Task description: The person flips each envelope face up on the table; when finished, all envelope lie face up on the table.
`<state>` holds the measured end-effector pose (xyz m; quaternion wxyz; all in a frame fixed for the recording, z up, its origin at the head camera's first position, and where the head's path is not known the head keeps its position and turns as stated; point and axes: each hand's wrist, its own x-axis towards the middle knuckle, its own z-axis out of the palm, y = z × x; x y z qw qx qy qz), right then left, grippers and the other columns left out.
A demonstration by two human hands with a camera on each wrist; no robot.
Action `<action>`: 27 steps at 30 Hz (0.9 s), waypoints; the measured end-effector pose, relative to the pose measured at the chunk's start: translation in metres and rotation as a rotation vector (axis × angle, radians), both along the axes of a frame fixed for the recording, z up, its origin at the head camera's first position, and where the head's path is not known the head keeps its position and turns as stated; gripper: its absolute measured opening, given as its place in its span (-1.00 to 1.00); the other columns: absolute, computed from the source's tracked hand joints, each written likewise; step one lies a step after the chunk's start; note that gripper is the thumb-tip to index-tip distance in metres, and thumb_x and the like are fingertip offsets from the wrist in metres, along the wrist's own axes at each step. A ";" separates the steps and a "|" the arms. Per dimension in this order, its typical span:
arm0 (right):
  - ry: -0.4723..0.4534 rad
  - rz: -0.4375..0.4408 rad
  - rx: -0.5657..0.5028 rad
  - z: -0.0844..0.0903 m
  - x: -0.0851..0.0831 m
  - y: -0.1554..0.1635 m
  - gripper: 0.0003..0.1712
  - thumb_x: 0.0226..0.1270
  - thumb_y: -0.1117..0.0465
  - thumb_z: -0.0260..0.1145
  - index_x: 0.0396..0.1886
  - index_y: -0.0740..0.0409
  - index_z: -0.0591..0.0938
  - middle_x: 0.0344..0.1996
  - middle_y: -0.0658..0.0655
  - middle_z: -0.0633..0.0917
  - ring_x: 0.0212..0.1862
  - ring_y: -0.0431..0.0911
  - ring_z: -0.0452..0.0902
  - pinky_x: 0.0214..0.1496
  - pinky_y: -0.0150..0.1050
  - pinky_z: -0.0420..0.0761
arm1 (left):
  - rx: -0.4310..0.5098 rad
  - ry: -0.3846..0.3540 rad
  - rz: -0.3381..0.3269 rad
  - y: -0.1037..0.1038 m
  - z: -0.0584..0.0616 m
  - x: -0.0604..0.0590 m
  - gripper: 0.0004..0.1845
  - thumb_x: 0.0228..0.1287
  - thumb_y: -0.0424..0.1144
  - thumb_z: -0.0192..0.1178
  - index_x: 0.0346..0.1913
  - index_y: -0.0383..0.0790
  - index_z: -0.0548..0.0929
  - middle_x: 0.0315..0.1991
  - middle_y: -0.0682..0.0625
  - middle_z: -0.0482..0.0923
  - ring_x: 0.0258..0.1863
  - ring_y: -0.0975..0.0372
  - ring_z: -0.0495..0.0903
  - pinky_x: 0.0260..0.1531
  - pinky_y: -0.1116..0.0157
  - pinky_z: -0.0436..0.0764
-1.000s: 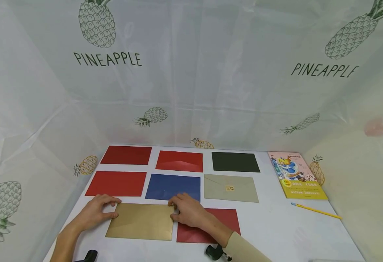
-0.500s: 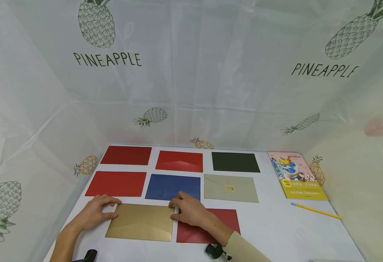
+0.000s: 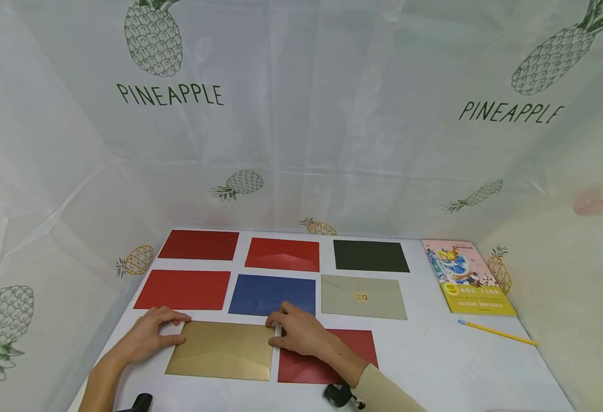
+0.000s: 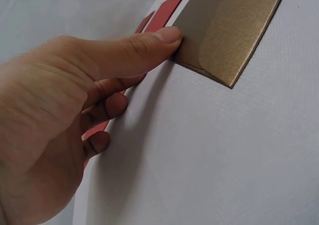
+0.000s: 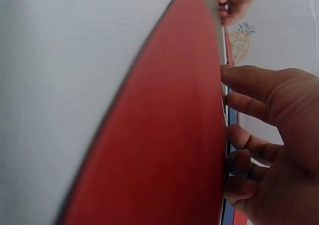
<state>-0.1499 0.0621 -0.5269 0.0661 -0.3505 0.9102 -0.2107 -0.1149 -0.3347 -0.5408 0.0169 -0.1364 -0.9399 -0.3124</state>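
Observation:
A gold envelope (image 3: pixel 221 350) lies flat on the white table near the front, its flap line showing in the left wrist view. My left hand (image 3: pixel 149 337) touches its left side, thumb tip at the short edge and forefinger at the far corner. On the opposite side, my right hand (image 3: pixel 298 332) has its thumb and forefinger at the right edge and upper corner. The remaining fingers of both hands are loosely bent. A red envelope (image 3: pixel 360 346) lies beneath my right wrist and forearm, partly covered by them. Just behind the gold one is a blue envelope (image 3: pixel 272 293).
Beyond lie a red envelope (image 3: pixel 182 289), a pale envelope (image 3: pixel 363 297) with a sticker, two more red ones and a dark green envelope (image 3: pixel 370 256), in rows. To the right are a picture book (image 3: pixel 466 277) and a yellow pencil (image 3: pixel 497 332). Pineapple-print curtains (image 3: pixel 363 143) enclose the table.
The gold envelope's right side has shifted very slightly, with my right fingertips still at its edge. My left hand has stayed in place, and the other envelopes lie as before.

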 end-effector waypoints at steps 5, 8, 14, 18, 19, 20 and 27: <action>0.000 0.008 -0.001 -0.001 -0.001 0.001 -0.65 0.23 -0.10 0.48 0.00 -0.26 0.70 -0.23 -0.12 0.50 -0.36 -0.40 0.34 -0.39 -0.47 0.41 | 0.014 0.010 -0.007 -0.001 -0.001 0.001 -0.58 -0.02 0.04 0.56 -0.02 0.20 0.75 -0.29 0.31 0.55 -0.19 0.34 0.45 -0.14 0.23 0.48; -0.001 0.011 -0.003 -0.001 -0.002 0.002 -0.66 0.23 -0.10 0.48 0.00 -0.26 0.70 -0.24 -0.12 0.49 -0.37 -0.40 0.34 -0.39 -0.47 0.41 | 0.028 0.007 -0.009 -0.001 -0.001 0.002 -0.59 -0.01 0.02 0.55 -0.02 0.18 0.76 -0.28 0.30 0.56 -0.19 0.33 0.46 -0.15 0.24 0.49; -0.003 0.024 -0.006 0.000 -0.003 0.003 -0.66 0.24 -0.09 0.47 0.00 -0.25 0.70 -0.25 -0.13 0.50 -0.38 -0.41 0.35 -0.38 -0.47 0.41 | 0.044 0.008 -0.015 -0.001 0.000 0.002 -0.60 0.02 0.00 0.55 -0.02 0.16 0.76 -0.27 0.28 0.57 -0.18 0.32 0.47 -0.15 0.25 0.49; -0.023 0.028 -0.034 0.004 -0.004 0.001 -0.65 0.24 -0.09 0.47 0.01 -0.22 0.71 -0.23 -0.12 0.55 -0.34 -0.40 0.41 -0.34 -0.48 0.45 | 0.071 0.048 0.001 -0.003 -0.001 0.002 -0.66 0.09 -0.10 0.52 -0.03 0.14 0.76 -0.29 0.27 0.58 -0.24 0.36 0.51 -0.19 0.34 0.50; -0.029 0.028 -0.041 0.007 -0.005 0.000 -0.65 0.25 -0.09 0.46 0.02 -0.20 0.71 -0.22 -0.12 0.57 -0.32 -0.39 0.44 -0.32 -0.48 0.46 | 0.087 0.066 0.014 -0.005 -0.001 0.002 -0.69 0.12 -0.14 0.51 -0.04 0.13 0.76 -0.30 0.27 0.58 -0.27 0.37 0.51 -0.22 0.38 0.50; -0.037 0.026 -0.050 0.009 -0.006 -0.001 -0.65 0.25 -0.09 0.46 0.02 -0.20 0.72 -0.22 -0.13 0.58 -0.29 -0.38 0.46 -0.29 -0.48 0.48 | 0.104 0.086 0.035 -0.006 -0.001 0.001 -0.72 0.15 -0.17 0.49 -0.05 0.12 0.76 -0.32 0.26 0.58 -0.29 0.38 0.51 -0.25 0.41 0.49; -0.054 0.044 -0.100 0.021 -0.027 -0.019 -0.66 0.31 -0.06 0.42 0.04 -0.12 0.73 -0.19 -0.12 0.61 -0.19 -0.34 0.49 -0.16 -0.46 0.53 | 0.185 0.246 0.197 -0.023 0.003 -0.012 -0.70 0.27 -0.30 0.39 0.06 -0.12 0.73 -0.19 0.07 0.60 -0.24 0.37 0.46 -0.28 0.55 0.39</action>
